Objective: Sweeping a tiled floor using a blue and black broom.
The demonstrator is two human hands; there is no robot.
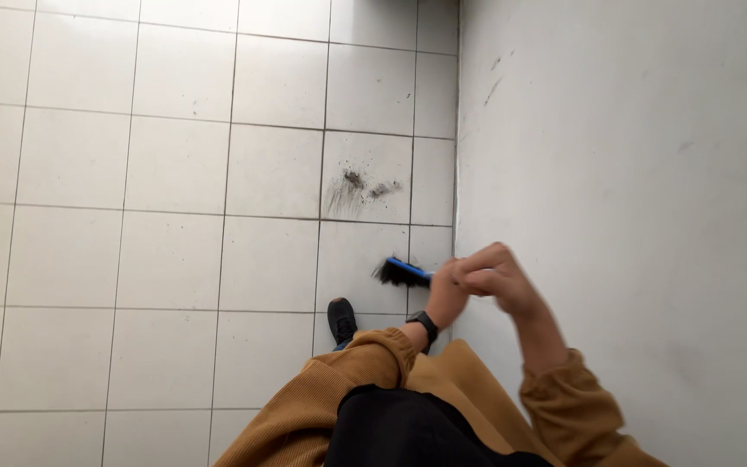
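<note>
A brush (401,272) with a blue head and black bristles hovers just above the white tiled floor (175,259), close to the wall. My left hand (444,296), with a black watch on its wrist, is closed around the blue end of the brush. Directly beside and partly over it, my right hand (496,277) has its fingers curled, apparently gripping the same handle, which the hands hide. A small heap of dark dust with smear marks (358,186) lies on a tile about one tile beyond the bristles.
A plain pale wall (633,190) with a few scuff marks fills the right side and meets the floor along a vertical line. My black shoe (341,320) stands on the tile below the brush. Mustard sleeves and dark clothing fill the bottom.
</note>
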